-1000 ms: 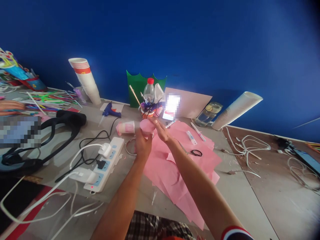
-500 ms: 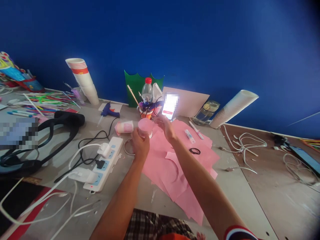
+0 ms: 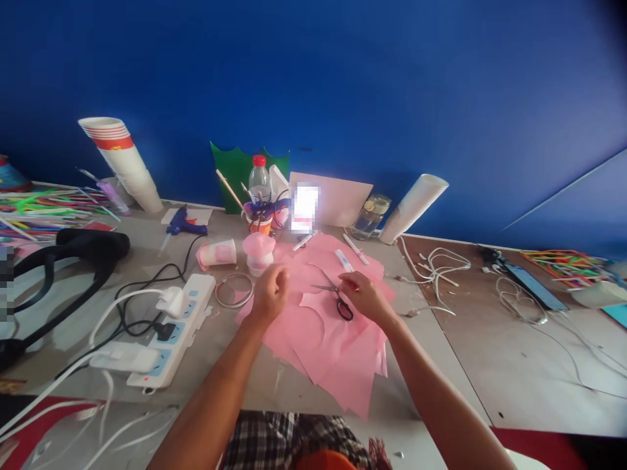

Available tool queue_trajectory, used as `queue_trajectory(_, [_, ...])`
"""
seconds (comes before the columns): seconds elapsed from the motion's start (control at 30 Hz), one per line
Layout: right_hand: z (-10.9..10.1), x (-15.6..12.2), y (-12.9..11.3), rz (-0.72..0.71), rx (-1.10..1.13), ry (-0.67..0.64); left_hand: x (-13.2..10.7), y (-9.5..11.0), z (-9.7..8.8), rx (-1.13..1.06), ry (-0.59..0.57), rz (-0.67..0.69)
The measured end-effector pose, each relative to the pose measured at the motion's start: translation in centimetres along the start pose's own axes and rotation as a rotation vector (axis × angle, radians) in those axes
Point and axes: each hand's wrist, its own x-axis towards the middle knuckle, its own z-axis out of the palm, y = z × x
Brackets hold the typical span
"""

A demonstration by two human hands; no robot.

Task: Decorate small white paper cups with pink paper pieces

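My left hand (image 3: 269, 294) hangs over the pink paper sheets (image 3: 333, 346) with its fingers curled, holding nothing. My right hand (image 3: 361, 295) lies flat-fingered just beside a pair of black-handled scissors (image 3: 337, 295) that rest on the paper, and I cannot tell whether it touches them. A paper cup topped with a pink dome (image 3: 258, 253) stands upright beyond my left hand. A pink-wrapped cup (image 3: 216, 254) lies on its side to its left. A thin metal ring (image 3: 234, 290) sits near my left hand.
A white power strip (image 3: 171, 329) with plugged-in chargers and black cables lies to the left. At the back stand a hot glue gun (image 3: 181, 223), a water bottle (image 3: 259, 179), green card (image 3: 228, 176) and stacked paper cups (image 3: 414, 207). White cables (image 3: 434, 274) lie on the right.
The pink-domed cup has left my left hand and stands on the table. Both hands have dropped toward the pink paper, and the view has swung left.
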Motion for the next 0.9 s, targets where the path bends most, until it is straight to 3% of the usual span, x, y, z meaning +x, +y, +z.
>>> queue_trajectory(0.1, [-0.3,-1.2,0.7,-0.113,-0.227,-0.027,-0.5,0.6,0.9,0.055,-0.31,0.05])
queue_trajectory(0.27, [-0.4,-1.8,0.4,-0.103,-0.415,-0.061,-1.1,1.3,1.7,0.225,-0.508,0.104])
queue_trajectory(0.5, [-0.7,-2.2,0.4,-0.07,-0.468,-0.085,-1.6,1.6,2.4,0.421,-0.548,0.085])
queue_trajectory(0.9, [-1.2,-2.4,0.7,-0.066,-0.446,-0.156,-1.3,2.4,2.7,0.342,-0.572,0.014])
